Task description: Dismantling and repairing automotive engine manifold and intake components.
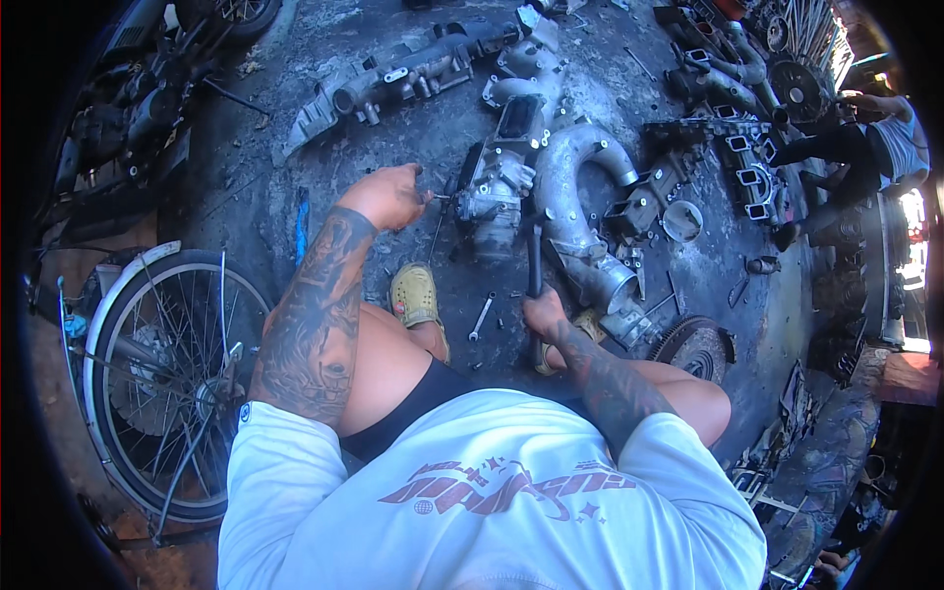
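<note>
My left hand (390, 197) is closed around a small tool with a thin metal shaft (439, 197), pointed at a cast aluminium housing (497, 202) on the floor. Whether the tip touches the metal I cannot tell. My right hand (544, 313) grips a long black-handled tool (536, 256), held upright just right of that housing; I cannot make out its head. Beside it lies a large curved aluminium pipe (575, 172). A spanner (482, 317) lies between my feet.
A long manifold (403, 74) lies ahead. A bicycle wheel (172, 383) stands at my left, near a motorcycle (147, 108). Engine parts (757, 172) and a toothed flywheel (693, 359) lie rightward. Another person (885, 147) is bent over parts at the right edge.
</note>
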Motion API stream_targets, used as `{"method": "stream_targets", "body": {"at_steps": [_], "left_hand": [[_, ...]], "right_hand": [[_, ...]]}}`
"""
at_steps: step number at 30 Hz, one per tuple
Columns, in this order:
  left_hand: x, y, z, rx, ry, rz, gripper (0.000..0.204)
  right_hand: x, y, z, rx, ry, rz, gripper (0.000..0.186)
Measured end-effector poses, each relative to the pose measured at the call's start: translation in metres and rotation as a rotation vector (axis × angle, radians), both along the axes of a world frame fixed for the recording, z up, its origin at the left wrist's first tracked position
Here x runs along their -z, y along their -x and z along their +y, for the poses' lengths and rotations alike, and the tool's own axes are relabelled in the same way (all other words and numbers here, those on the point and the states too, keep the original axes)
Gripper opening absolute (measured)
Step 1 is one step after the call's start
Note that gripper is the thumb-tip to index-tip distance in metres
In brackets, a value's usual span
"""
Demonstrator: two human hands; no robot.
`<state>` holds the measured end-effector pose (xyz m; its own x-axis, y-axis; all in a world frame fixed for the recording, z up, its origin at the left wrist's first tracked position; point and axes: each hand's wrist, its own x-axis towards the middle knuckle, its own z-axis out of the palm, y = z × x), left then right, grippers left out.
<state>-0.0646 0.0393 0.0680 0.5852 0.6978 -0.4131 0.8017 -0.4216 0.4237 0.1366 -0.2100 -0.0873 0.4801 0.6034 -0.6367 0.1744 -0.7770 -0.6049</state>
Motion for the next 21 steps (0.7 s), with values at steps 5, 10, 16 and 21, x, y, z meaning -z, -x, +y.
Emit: {"method": "stream_targets", "body": {"at_steps": [5,10,16,21], "left_hand": [[0.010,0.007,0.000,0.028,-0.019,0.030,0.049],[0.014,0.007,0.001,0.044,-0.002,0.044,0.049],[0.003,0.007,0.008,-0.039,0.001,0.045,0.039],[-0.021,0.024,0.024,-0.312,-0.026,-0.087,0.033]], "right_hand": [[-0.009,-0.023,-0.032,0.029,0.250,0.009,0.030],[-0.038,-0.013,-0.017,0.053,-0.046,-0.536,0.034],[-0.115,-0.033,0.041,0.195,-0.728,-0.231,0.043],[-0.197,-0.011,0.095,-0.309,-0.685,-0.398,0.038]]}}
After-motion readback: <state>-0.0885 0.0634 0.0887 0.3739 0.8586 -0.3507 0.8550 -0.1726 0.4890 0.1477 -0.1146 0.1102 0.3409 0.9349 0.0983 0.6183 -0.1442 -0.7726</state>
